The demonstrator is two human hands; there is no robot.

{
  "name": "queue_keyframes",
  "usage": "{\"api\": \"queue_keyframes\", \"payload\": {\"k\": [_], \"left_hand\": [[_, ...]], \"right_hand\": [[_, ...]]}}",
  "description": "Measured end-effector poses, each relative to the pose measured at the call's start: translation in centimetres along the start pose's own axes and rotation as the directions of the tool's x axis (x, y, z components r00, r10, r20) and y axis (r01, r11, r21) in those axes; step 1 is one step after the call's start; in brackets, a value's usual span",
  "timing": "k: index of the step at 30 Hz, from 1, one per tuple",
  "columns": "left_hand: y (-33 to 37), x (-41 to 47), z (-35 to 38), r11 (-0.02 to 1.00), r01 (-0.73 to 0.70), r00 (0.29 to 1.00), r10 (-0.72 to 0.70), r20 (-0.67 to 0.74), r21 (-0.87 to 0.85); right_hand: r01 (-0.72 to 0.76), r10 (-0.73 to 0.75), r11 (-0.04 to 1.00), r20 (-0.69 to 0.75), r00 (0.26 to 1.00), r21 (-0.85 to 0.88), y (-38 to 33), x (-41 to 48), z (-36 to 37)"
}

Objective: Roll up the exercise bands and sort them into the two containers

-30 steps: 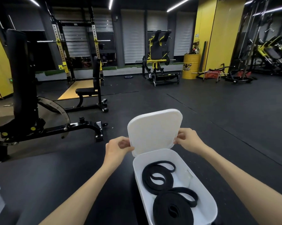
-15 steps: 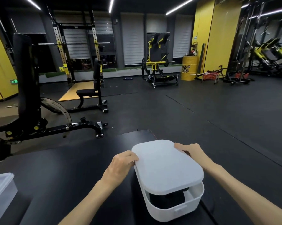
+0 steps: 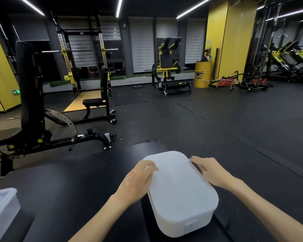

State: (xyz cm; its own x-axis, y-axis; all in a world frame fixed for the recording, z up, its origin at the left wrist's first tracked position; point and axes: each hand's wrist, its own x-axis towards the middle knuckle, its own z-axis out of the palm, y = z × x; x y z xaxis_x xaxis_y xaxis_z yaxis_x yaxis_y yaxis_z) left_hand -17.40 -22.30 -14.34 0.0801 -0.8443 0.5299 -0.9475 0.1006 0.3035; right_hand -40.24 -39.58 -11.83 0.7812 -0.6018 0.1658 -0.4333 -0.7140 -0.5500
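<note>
Lowered lid (image 3: 180, 186) fully onto white container (image 3: 173, 230), hiding rolled bands inside. Pressed with left hand (image 3: 138, 177) on its far-left corner, right hand (image 3: 210, 172) along its right edge, both open-fingered. Judged this box finished.

Green exit sign (image 3: 16, 91) lit; lettering on yellow drum (image 3: 202, 74) unreadable.
</note>
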Motion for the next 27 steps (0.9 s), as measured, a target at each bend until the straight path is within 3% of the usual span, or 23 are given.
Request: {"api": "queue_keyframes", "payload": {"k": [3, 7, 10, 13, 17, 22, 24, 27], "left_hand": [[2.4, 2.4, 0.7, 0.977, 0.211, 0.973, -0.210, 0.099, 0.006], [3.7, 4.3, 3.1, 0.908, 0.383, 0.873, -0.416, 0.256, 0.170], [2.9, 4.4, 4.9, 0.894, 0.324, 0.854, -0.417, 0.311, 0.311], [2.5, 4.2, 5.6, 0.876, 0.340, 0.851, -0.441, 0.284, 0.342], [2.8, 3.8, 5.5, 0.875, 0.295, 0.855, -0.421, 0.304, 0.383], [3.1, 3.4, 6.0, 0.858, 0.350, 0.857, -0.455, 0.242, 0.376], [2.8, 3.1, 6.3, 0.856, 0.336, 0.833, -0.465, 0.301, 0.393], [3.0, 3.3, 6.3, 0.871, 0.342, 0.867, -0.437, 0.239, 0.352]], "right_hand": [[-0.082, 0.082, 0.996, -0.002, 0.997, 0.026, -1.5, 1.4, 0.8], [-0.017, 0.022, 0.996, 0.066, 0.998, -0.084, -3.9, 2.6, 2.3], [0.014, 0.004, 0.979, 0.087, 0.996, -0.204, -4.2, 3.3, 3.9], [0.040, -0.022, 0.933, 0.055, 0.998, -0.358, -3.0, 4.0, 5.5], [0.061, -0.066, 0.900, 0.003, 0.998, -0.432, -2.4, 4.3, 6.6], [0.084, -0.126, 0.883, -0.060, 0.990, -0.461, -1.8, 4.0, 7.3], [0.101, -0.145, 0.873, -0.056, 0.988, -0.478, -1.8, 4.1, 7.5], [0.095, -0.132, 0.863, -0.042, 0.990, -0.497, -1.9, 4.2, 7.3]]}}
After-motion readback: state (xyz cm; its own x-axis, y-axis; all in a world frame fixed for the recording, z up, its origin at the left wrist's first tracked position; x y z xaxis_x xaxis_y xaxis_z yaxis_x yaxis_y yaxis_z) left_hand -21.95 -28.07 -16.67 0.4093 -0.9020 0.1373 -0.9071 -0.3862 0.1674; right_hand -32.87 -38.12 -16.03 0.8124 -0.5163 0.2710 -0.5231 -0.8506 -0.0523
